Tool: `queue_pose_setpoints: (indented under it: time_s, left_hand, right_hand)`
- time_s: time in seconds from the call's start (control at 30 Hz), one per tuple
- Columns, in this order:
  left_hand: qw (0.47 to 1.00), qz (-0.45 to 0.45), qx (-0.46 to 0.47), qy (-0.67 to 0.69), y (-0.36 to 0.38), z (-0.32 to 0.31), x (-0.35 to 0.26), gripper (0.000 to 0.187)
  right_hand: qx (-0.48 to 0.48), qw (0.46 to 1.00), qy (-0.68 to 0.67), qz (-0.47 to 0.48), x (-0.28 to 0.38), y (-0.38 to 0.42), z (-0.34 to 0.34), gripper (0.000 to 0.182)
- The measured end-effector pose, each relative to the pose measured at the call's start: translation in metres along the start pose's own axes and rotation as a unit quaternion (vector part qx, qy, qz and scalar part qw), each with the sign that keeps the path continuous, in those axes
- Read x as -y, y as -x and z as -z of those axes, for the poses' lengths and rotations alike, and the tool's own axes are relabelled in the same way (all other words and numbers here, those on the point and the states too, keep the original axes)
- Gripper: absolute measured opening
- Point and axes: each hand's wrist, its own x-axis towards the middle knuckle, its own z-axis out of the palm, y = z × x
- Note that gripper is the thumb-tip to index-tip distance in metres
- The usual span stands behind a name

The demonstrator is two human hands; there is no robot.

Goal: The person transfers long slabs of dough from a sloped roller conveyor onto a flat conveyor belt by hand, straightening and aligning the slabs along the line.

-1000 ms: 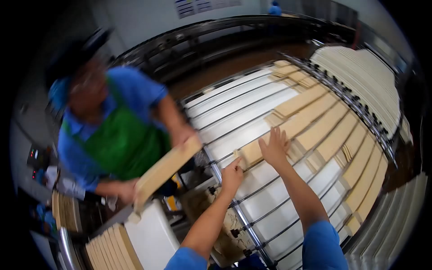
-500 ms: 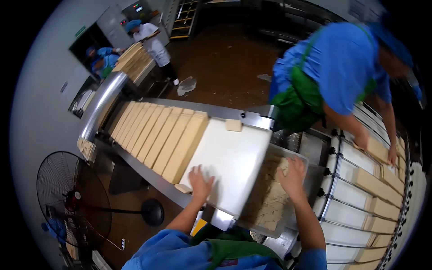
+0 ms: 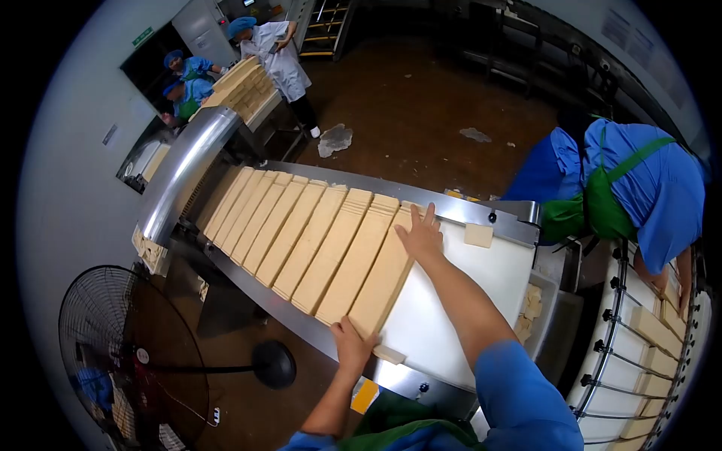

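A row of long beige slabs (image 3: 301,244), apparently made of stacked thin sheets, lies across the white conveyor belt (image 3: 466,301). At the near end of the front beige slab (image 3: 383,282), my left hand (image 3: 353,347) has its fingers curled against the edge. My right hand (image 3: 421,234) presses on the same slab's far end, thumb and fingers spread around the corner. Between them the two hands grip this slab. A small beige piece (image 3: 389,354) lies beside my left hand, and another small piece (image 3: 478,235) sits on the belt right of my right hand.
A rounded metal hood (image 3: 184,177) spans the belt's far end. Bins with broken pieces (image 3: 531,308) stand at the belt's right end. A co-worker (image 3: 632,188) bends over a second conveyor (image 3: 639,361) at right. A black fan (image 3: 135,353) stands at left; people work at the back.
Both hands have gone from apart, over the belt and bin, to the ends of the front slab. The row extends further along the belt. My view has shifted, and the co-worker bends lower.
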Motion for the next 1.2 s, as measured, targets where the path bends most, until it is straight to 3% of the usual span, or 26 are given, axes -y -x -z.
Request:
queue_pose_setpoints:
  time_s: [0.1, 0.2, 0.3, 0.4, 0.47, 0.53, 0.67, 0.7, 0.77, 0.83, 0.87, 0.93, 1.03, 1.13, 1.17, 1.2]
  left_hand:
    - [0.999, -0.001, 0.032, -0.017, -0.003, 0.005, -0.005, 0.083]
    - [0.998, -0.017, 0.046, -0.039, -0.009, -0.003, 0.001, 0.081]
    - [0.997, -0.036, 0.07, -0.013, -0.006, 0.001, -0.015, 0.075]
    - [0.983, -0.07, 0.166, 0.024, 0.013, -0.021, -0.032, 0.078]
    - [0.96, -0.107, 0.255, 0.051, 0.017, -0.03, -0.049, 0.083]
    - [0.94, -0.121, 0.32, 0.011, 0.034, -0.032, -0.073, 0.084]
    - [0.964, -0.075, 0.256, 0.021, 0.048, -0.046, -0.107, 0.081]
    - [0.964, -0.07, 0.255, 0.028, 0.056, -0.05, -0.111, 0.081]
    - [0.976, -0.146, 0.155, 0.044, 0.067, -0.061, -0.114, 0.081]
    - [0.974, -0.157, 0.148, 0.066, 0.077, -0.073, -0.124, 0.08]
    - [0.967, -0.198, 0.138, 0.081, 0.082, -0.081, -0.13, 0.081]
    - [0.957, -0.239, 0.132, 0.097, 0.103, -0.099, -0.146, 0.082]
    - [0.936, -0.298, 0.128, 0.135, 0.128, -0.111, -0.178, 0.08]
    - [0.905, -0.318, 0.197, 0.203, 0.153, -0.097, -0.216, 0.082]
    - [0.904, -0.324, 0.196, 0.201, 0.159, -0.107, -0.223, 0.082]
    - [0.904, -0.357, 0.136, 0.192, 0.165, -0.125, -0.233, 0.083]
  right_hand:
    - [0.032, 0.999, -0.02, -0.029, 0.014, -0.009, -0.007, 0.077]
    - [-0.063, 0.995, -0.073, 0.008, 0.006, -0.009, -0.025, 0.087]
    - [-0.064, 0.99, -0.103, -0.073, -0.02, 0.011, 0.0, 0.081]
    - [-0.11, 0.983, -0.067, -0.132, -0.082, 0.031, 0.024, 0.09]
    - [-0.101, 0.966, -0.045, -0.235, -0.132, 0.032, 0.043, 0.089]
    - [-0.129, 0.96, -0.02, -0.247, -0.154, 0.053, 0.057, 0.093]
    - [-0.196, 0.95, -0.012, -0.243, -0.209, 0.07, 0.052, 0.091]
    - [-0.227, 0.932, -0.064, -0.275, -0.228, 0.075, 0.052, 0.087]
    - [-0.255, 0.909, -0.115, -0.309, -0.275, 0.097, 0.049, 0.083]
    - [-0.34, 0.882, -0.188, -0.266, -0.319, 0.131, 0.063, 0.064]
    - [-0.342, 0.881, -0.188, -0.267, -0.336, 0.147, 0.074, 0.064]
    - [-0.435, 0.836, -0.155, -0.295, -0.363, 0.188, 0.095, 0.051]
    - [-0.446, 0.814, -0.175, -0.327, -0.405, 0.238, 0.119, 0.054]
    - [-0.435, 0.809, -0.197, -0.342, -0.444, 0.284, 0.142, 0.057]
    - [-0.432, 0.808, -0.205, -0.343, -0.456, 0.298, 0.149, 0.058]
    - [-0.428, 0.81, -0.211, -0.342, -0.47, 0.311, 0.156, 0.059]
